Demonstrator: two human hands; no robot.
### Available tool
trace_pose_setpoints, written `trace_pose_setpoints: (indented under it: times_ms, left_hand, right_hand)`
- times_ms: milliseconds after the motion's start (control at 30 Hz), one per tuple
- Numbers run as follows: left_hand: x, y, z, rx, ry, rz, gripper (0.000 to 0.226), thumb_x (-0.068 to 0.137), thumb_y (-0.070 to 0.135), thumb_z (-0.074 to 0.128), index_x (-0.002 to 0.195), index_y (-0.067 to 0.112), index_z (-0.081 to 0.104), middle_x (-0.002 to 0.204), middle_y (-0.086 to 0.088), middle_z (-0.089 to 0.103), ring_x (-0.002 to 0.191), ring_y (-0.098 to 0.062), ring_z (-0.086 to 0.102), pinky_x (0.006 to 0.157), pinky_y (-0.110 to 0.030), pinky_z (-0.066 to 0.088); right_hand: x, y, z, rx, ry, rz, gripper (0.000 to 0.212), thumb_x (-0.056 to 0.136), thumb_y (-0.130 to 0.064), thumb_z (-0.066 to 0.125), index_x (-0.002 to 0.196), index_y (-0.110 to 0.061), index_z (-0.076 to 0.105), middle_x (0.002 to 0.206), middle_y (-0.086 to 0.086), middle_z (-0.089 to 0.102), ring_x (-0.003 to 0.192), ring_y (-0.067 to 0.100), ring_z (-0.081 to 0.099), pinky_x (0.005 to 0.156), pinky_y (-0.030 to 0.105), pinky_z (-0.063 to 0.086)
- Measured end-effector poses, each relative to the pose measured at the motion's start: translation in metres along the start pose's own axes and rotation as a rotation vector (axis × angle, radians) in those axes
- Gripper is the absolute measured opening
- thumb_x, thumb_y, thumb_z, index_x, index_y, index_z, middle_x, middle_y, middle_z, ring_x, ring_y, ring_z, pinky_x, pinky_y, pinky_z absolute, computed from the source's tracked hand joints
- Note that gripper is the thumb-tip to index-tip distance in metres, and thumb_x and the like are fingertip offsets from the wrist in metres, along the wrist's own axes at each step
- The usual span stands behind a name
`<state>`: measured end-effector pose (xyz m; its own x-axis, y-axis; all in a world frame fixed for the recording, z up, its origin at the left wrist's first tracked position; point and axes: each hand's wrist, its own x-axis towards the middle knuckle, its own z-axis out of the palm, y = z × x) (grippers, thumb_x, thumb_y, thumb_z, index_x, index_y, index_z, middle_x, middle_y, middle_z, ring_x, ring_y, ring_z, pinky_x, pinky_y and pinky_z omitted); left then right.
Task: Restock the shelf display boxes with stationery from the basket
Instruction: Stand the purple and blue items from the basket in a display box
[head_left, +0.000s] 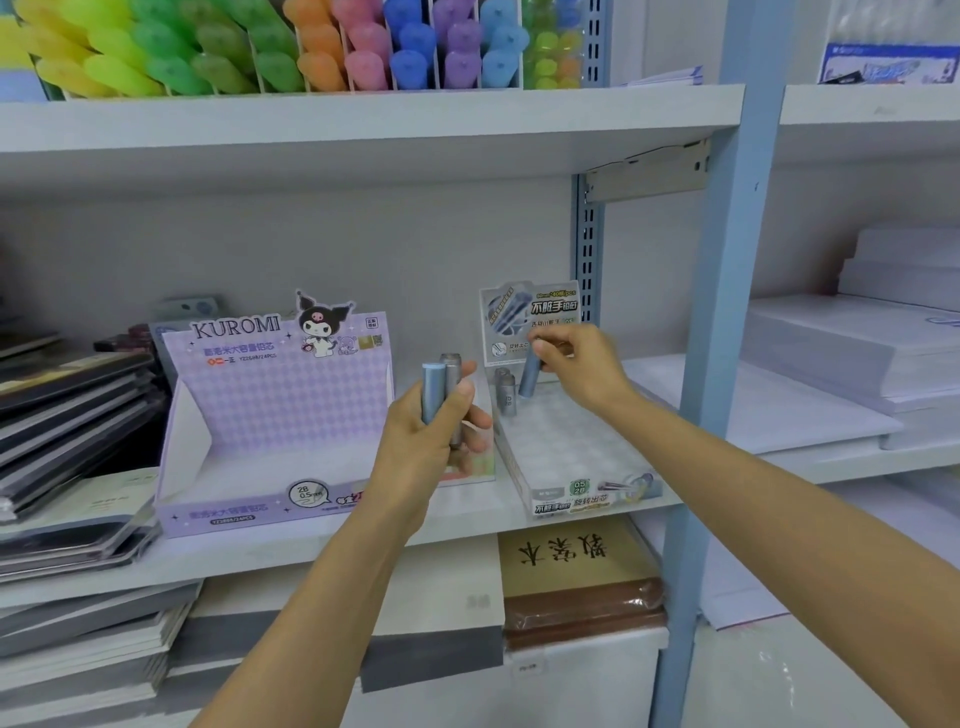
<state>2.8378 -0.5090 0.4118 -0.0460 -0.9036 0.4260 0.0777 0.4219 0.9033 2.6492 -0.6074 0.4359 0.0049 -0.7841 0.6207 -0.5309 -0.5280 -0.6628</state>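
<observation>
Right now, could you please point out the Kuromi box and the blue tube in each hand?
Kuromi box (280, 395): head view, purple back panel.
Left blue tube (432, 389): head view, upper barrel.
Right blue tube (530, 379): head view, lower barrel.

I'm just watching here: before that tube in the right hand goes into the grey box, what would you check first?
1. Right hand grips the blue tube: ok.
2. Tube is over the grey display box, near its back: ok.
3. Room beside the grey tube already standing there: ok, much of the box floor is bare.
4. Left hand holds its two spare tubes: ok.
5. Tube belongs in this box, not the Kuromi box: cannot tell, labels too small.
</observation>
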Motion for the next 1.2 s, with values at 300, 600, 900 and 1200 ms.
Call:
trace_pose_setpoints:
  times_ms: [300, 600, 900, 1200]
  left_hand:
    - [0.002, -0.004, -0.006, 0.032, -0.06, -0.026, 0.025, 0.095, 0.031, 0.058, 0.104, 0.01, 0.048, 0.076, -0.001, 0.07, 0.053, -0.009, 0.053, 0.047, -0.018, 0.042]
    - [0.001, -0.008, -0.006, 0.032, -0.012, -0.028, 0.015, 0.094, 0.032, 0.06, 0.094, 0.02, 0.052, 0.074, 0.0, 0.07, 0.051, -0.009, 0.055, 0.047, -0.017, 0.044]
    - [-0.006, -0.001, -0.006, 0.079, 0.0, -0.063, 0.016, 0.093, 0.029, 0.063, 0.098, 0.016, 0.055, 0.072, 0.0, 0.07, 0.05, -0.01, 0.054, 0.045, -0.019, 0.041]
    - [-0.01, 0.006, 0.009, 0.109, -0.07, -0.083, 0.019, 0.096, 0.026, 0.059, 0.099, 0.007, 0.06, 0.076, -0.004, 0.069, 0.051, -0.01, 0.055, 0.041, -0.017, 0.032]
  right_hand:
    - [0.009, 0.009, 0.001, -0.152, -0.203, 0.025, 0.025, 0.095, -0.009, 0.058, 0.117, -0.002, 0.067, 0.117, 0.01, 0.068, 0.099, 0.017, 0.065, 0.095, 0.03, 0.052]
    - [0.008, 0.002, 0.013, -0.12, -0.165, 0.071, 0.012, 0.087, -0.01, 0.069, 0.098, -0.009, 0.065, 0.088, 0.002, 0.063, 0.083, 0.018, 0.061, 0.083, 0.037, 0.056]
    - [0.003, -0.001, -0.002, -0.283, -0.272, 0.118, 0.021, 0.093, -0.015, 0.062, 0.112, -0.01, 0.068, 0.076, -0.009, 0.053, 0.069, 0.01, 0.051, 0.079, 0.032, 0.055]
    - [-0.029, -0.043, -0.022, 0.517, -0.454, 0.107, 0.038, 0.093, -0.029, 0.061, 0.127, -0.012, 0.057, 0.094, 0.001, 0.071, 0.081, 0.013, 0.066, 0.074, 0.026, 0.054]
